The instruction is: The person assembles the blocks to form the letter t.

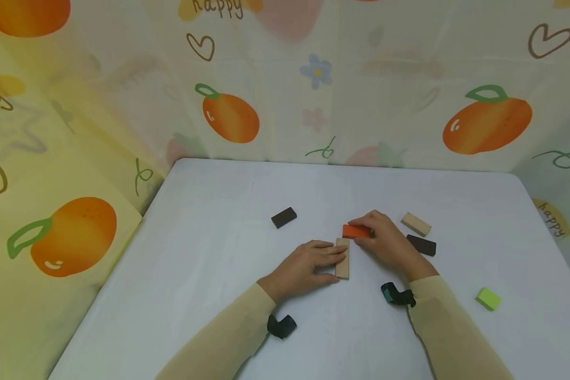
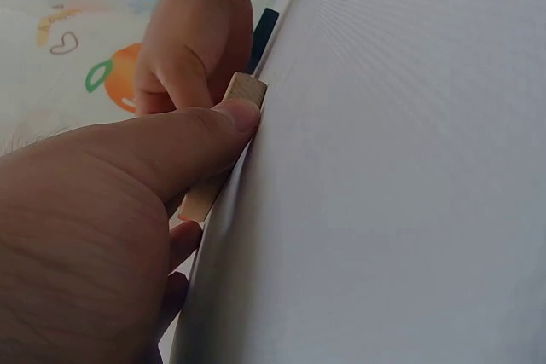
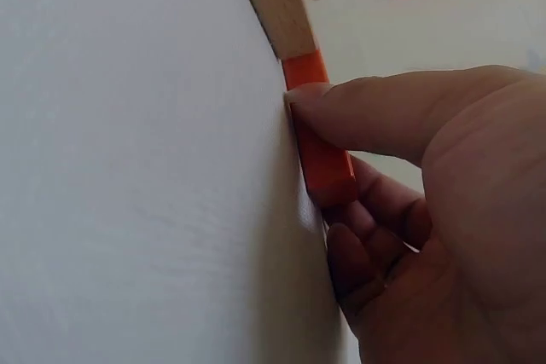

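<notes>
On the white table, a pale wooden block (image 1: 343, 269) lies lengthwise, pointing away from me. My left hand (image 1: 309, 266) holds it, fingers over its top and thumb at its near end. In the left wrist view the thumb presses against the wooden block (image 2: 247, 87). My right hand (image 1: 387, 243) pinches an orange block (image 1: 355, 231) between thumb and fingers. This orange block (image 3: 324, 164) lies crosswise at the far end of the wooden one, right up against it in the right wrist view.
A dark block (image 1: 284, 217) lies at the back, left of the hands. Beyond the right wrist are another wooden block (image 1: 416, 224) and a second dark block (image 1: 421, 245). A lime green block (image 1: 488, 298) sits at the right, beside the right sleeve. A fruit-printed cloth (image 1: 385, 121) hangs behind the table.
</notes>
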The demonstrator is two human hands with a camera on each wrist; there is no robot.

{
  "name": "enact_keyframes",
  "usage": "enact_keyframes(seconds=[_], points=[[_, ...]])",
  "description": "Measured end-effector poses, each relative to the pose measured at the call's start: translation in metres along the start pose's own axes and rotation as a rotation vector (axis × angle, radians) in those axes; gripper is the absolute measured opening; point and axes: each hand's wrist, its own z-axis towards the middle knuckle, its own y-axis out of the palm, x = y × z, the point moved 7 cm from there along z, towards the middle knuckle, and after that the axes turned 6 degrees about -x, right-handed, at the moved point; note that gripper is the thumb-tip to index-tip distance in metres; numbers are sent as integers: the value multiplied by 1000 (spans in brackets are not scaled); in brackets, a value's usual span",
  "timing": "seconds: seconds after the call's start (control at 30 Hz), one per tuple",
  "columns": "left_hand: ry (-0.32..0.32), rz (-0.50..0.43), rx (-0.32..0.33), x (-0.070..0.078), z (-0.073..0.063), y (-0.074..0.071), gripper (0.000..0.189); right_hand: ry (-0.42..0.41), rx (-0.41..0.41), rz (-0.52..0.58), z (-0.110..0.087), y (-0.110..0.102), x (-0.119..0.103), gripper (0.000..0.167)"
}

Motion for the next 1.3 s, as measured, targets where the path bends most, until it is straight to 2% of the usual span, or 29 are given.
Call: enact_keyframes(seconds=[0.17, 0.4, 0.83, 1.1, 1.2, 1.3], points=[[10, 1, 4, 0, 1, 0, 58, -21, 7, 29, -4, 4, 2, 38], [-14, 2, -7, 0, 1, 1, 58, -70, 27, 80, -8, 5, 7, 38], [-29, -1, -6, 0, 2, 1, 58, -52, 21, 92, -8, 5, 11, 38], [-14, 9, 3, 2, 0, 0, 60, -71, 31, 92, -9, 4, 9, 39], [-3, 0, 36, 3, -1, -4, 60, -70, 29, 92, -9, 4, 9, 40], [11, -44, 105, 3, -3, -10, 59, -73, 25, 99, -9, 4, 9, 41]])
